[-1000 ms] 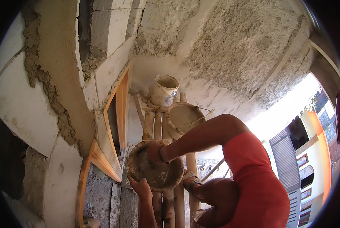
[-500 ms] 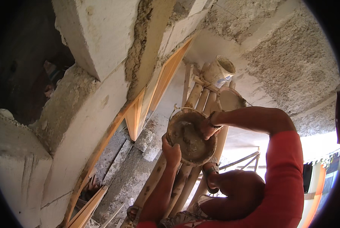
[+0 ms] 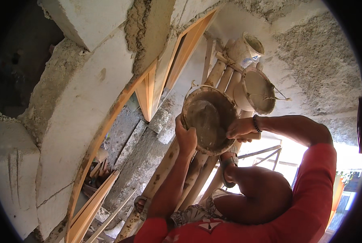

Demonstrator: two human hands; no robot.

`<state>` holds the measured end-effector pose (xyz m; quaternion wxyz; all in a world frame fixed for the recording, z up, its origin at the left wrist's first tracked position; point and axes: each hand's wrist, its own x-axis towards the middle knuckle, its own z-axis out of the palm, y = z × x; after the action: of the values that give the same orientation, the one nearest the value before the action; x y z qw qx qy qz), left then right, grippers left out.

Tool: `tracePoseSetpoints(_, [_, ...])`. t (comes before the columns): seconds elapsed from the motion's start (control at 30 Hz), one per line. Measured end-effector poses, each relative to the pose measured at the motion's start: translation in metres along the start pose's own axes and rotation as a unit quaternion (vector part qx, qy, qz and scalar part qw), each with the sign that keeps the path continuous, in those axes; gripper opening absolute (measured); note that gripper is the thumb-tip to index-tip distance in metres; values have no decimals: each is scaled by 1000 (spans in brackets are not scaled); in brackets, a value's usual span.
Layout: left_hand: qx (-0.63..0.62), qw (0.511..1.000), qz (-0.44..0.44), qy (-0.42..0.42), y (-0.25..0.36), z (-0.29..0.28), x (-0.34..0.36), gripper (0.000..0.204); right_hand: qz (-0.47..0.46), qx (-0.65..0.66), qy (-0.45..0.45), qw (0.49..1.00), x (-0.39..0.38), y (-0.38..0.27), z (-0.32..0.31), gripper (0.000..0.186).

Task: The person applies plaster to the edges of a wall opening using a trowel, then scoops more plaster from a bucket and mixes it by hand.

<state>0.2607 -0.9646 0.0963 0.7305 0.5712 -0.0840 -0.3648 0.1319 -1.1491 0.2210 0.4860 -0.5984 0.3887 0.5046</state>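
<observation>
A round, mortar-crusted bucket (image 3: 189,99) is tipped so that its mouth faces me, and wet grey mortar (image 3: 203,121) lies inside it. My left hand (image 3: 186,137) grips the left rim, thumb on the inner side. At the right rim is my right hand (image 3: 242,128), its fingers closed round a tool with a pale wooden handle (image 3: 252,136). The handle's end sticks out beneath my wrist; the tool's working end is hidden, so its kind does not show. A bent wire handle (image 3: 193,85) stands at the bucket's upper left.
Mud-stained bamboo poles (image 3: 217,73) form the platform under me. A second bucket (image 3: 239,96) with a wire handle and a whitish pail (image 3: 245,50) stand farther along it. A pale block wall (image 3: 79,93) with a wooden frame (image 3: 122,101) runs along the left; rough plaster (image 3: 318,60) covers the right wall.
My right hand has come up from inside the bucket to its right rim, and the wooden handle now shows. The bucket is tipped more toward me. The whole view has shifted.
</observation>
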Motion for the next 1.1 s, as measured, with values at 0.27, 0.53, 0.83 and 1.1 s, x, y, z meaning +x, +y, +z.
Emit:
tracePoseSetpoints(0.27, [-28,998,-38,-29,2,3,7,61,-55,229,61,970,12,-7,18,30])
tracePoseSetpoints(0.53, [34,999,6,3,0,6,3,60,-83,-486,415,765,-41,-14,-6,24])
tracePoseSetpoints(0.83, [19,999,-16,-19,4,-4,3,62,-173,-526,363,750,-12,-13,37,24])
tracePoseSetpoints(1.1, [-18,999,-17,-34,1,4,0,61,-117,-536,336,766,6,-3,22,24])
